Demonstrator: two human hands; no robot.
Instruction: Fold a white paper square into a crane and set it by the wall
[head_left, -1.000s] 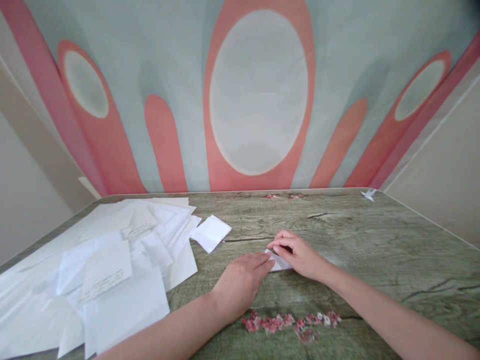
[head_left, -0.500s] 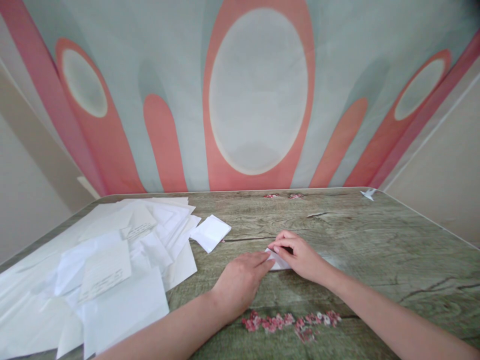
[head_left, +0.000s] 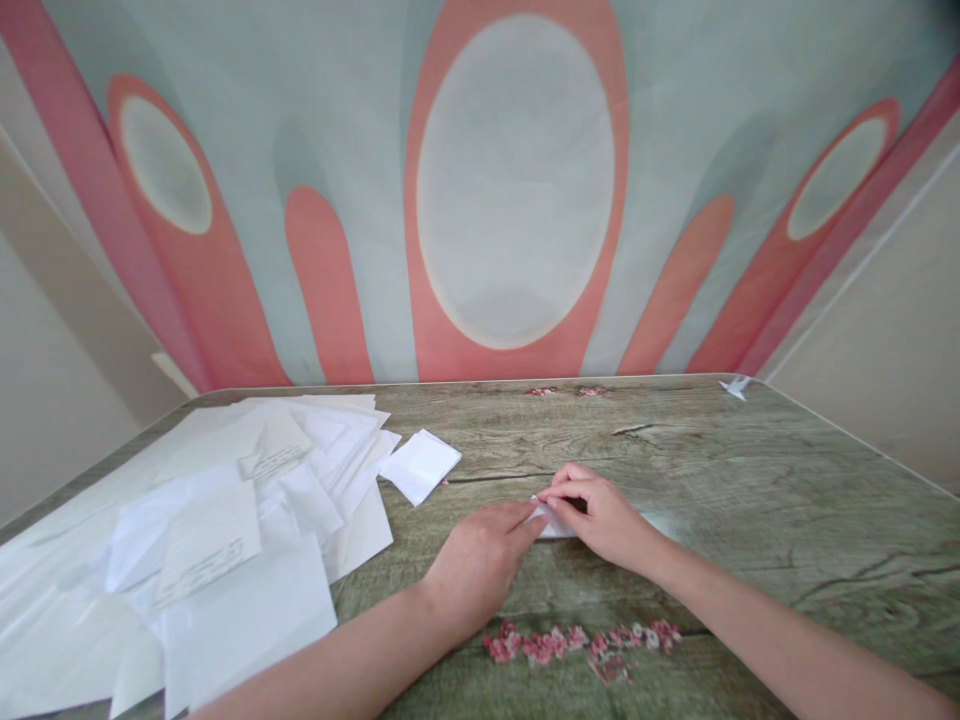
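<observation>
To the left of the hands, a heap of white paper (head_left: 262,600) spreads over the desk (head_left: 787,490); a few sheets bear dark marks too small to read. Lying off to that side, it leaves the middle for the hands. Between the heap and the hands, a little farther out, sits a small stack (head_left: 421,466) of white squares, apparently within easy reach of the left hand (head_left: 480,560). That hand lies low, fingers stretched over the left part of a small folded slip (head_left: 556,523), probably to steady it; whether it grips or merely presses, I cannot tell. The slip is on the desk between the hands. Nearer than the hands runs a row of pink flowers (head_left: 551,645), seemingly printed. The right hand (head_left: 609,515) is bent, thumb and forefinger nearly meeting at the slip's far edge, seemingly pinching it so the fold stays aligned. Far beyond the right hand, a white paper bird (head_left: 736,388) rests near the desk's corner, well out of the way.
</observation>
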